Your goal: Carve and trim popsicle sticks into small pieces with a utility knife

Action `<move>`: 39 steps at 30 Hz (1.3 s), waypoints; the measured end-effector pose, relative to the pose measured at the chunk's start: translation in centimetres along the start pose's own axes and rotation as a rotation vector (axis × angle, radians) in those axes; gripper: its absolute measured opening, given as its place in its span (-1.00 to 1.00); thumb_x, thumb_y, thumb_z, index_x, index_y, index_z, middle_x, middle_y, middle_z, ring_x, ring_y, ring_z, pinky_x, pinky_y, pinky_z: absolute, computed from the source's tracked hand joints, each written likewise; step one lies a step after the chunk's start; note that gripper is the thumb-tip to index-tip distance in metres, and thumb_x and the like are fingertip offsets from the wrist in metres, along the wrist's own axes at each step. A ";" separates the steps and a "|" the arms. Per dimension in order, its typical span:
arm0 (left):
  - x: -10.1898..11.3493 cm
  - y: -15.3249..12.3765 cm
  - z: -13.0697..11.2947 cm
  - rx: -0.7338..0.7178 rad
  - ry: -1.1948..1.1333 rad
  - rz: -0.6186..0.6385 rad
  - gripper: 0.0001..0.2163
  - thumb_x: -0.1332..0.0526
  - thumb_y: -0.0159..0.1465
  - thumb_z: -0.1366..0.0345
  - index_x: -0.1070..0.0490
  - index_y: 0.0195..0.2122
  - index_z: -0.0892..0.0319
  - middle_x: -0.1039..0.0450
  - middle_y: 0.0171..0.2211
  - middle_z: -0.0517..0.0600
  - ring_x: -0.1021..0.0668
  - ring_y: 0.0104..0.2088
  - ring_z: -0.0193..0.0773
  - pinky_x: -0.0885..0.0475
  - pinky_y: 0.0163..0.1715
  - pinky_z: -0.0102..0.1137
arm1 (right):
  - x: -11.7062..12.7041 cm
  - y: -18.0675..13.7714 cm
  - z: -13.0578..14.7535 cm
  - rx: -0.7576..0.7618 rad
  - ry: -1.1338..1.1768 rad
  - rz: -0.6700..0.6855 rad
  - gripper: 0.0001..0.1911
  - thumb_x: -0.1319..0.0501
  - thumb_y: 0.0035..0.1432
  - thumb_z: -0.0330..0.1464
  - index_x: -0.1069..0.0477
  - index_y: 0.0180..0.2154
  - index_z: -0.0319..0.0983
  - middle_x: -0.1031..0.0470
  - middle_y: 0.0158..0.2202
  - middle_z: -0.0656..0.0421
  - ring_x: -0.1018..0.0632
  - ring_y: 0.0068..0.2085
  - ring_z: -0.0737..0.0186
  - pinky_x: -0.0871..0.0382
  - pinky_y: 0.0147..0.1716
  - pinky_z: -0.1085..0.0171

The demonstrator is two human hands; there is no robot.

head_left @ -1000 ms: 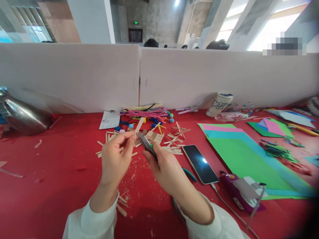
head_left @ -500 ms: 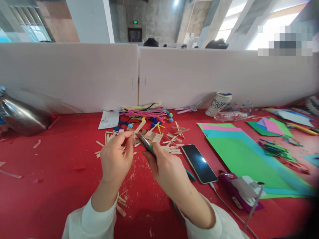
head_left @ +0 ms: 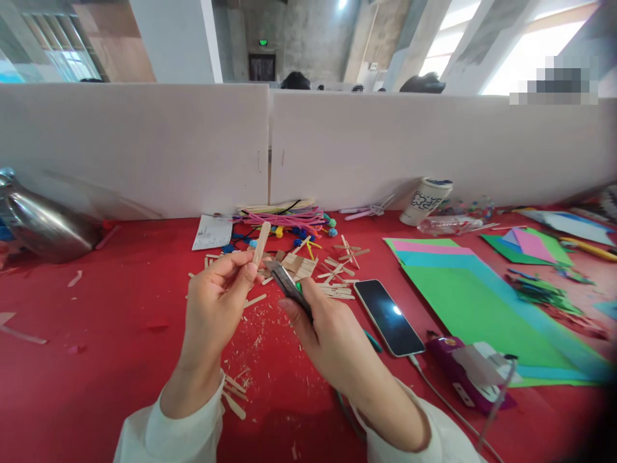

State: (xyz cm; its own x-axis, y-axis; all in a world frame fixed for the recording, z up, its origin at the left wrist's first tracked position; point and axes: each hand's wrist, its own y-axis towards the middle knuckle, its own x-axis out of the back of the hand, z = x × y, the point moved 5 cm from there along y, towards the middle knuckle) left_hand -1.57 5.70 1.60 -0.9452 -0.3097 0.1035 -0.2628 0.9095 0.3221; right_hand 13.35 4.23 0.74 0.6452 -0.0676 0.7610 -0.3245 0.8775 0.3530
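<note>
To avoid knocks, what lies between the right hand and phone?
Head view: a teal piece, partly hidden, lies between the right hand and phone, on the table.

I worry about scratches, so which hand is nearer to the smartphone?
The right hand. Gripping a utility knife, it is just left of the smartphone; the left hand, holding a wooden craft stick, is farther left, beyond the right hand.

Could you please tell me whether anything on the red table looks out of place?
Pale wood shavings lie scattered over the red tabletop, below and between the left hand and right hand, looking like loose mess. A clear bottle lies on its side near the cup, rather than standing upright.
</note>
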 end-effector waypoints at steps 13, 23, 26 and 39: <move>0.0 -0.3 0.4 -0.056 0.114 -0.017 -0.83 -0.26 0.16 0.21 -0.51 -0.26 0.14 -0.55 -0.49 -0.05 -0.58 -0.45 -0.30 -0.47 -0.50 -0.50 | 0.0 0.2 -0.1 -0.018 0.019 -0.005 -0.84 0.04 0.23 -0.31 -0.09 -0.41 -0.17 -0.28 -0.64 0.28 -0.35 -0.66 0.30 -0.05 -0.66 0.38; 0.0 -0.6 -0.4 -0.170 0.234 -0.025 -0.90 -0.23 0.19 0.26 -0.51 -0.30 0.09 -0.56 -0.44 -0.11 -0.58 -0.44 -0.35 -0.46 -0.41 -0.50 | 0.1 0.3 -0.1 -0.015 0.038 -0.018 -0.83 0.05 0.22 -0.30 -0.06 -0.42 -0.17 -0.24 -0.65 0.29 -0.32 -0.67 0.31 -0.03 -0.66 0.38; -0.1 -0.6 -0.5 -0.200 0.255 -0.024 -0.91 -0.22 0.21 0.28 -0.51 -0.31 0.09 -0.56 -0.42 -0.11 -0.58 -0.43 -0.35 -0.46 -0.41 -0.50 | -0.1 0.3 0.0 -0.011 0.027 -0.017 -0.84 0.07 0.23 -0.30 -0.07 -0.41 -0.17 -0.27 -0.65 0.27 -0.34 -0.67 0.30 -0.04 -0.67 0.38; -0.4 -0.9 -0.3 -0.190 0.169 -0.100 -0.91 -0.22 0.20 0.28 -0.52 -0.30 0.07 -0.57 -0.41 -0.11 -0.58 -0.44 -0.36 -0.49 -0.40 -0.51 | 0.0 0.4 0.0 0.014 0.070 -0.031 -0.79 0.07 0.24 -0.28 -0.01 -0.46 -0.15 -0.24 -0.63 0.28 -0.28 -0.64 0.33 -0.07 -0.65 0.39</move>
State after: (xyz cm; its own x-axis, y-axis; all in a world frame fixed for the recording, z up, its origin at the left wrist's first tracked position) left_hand -0.86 4.90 1.51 -0.8664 -0.4519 0.2124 -0.2973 0.8086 0.5077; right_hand 13.22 4.64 0.87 0.7020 -0.0608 0.7096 -0.3125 0.8690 0.3837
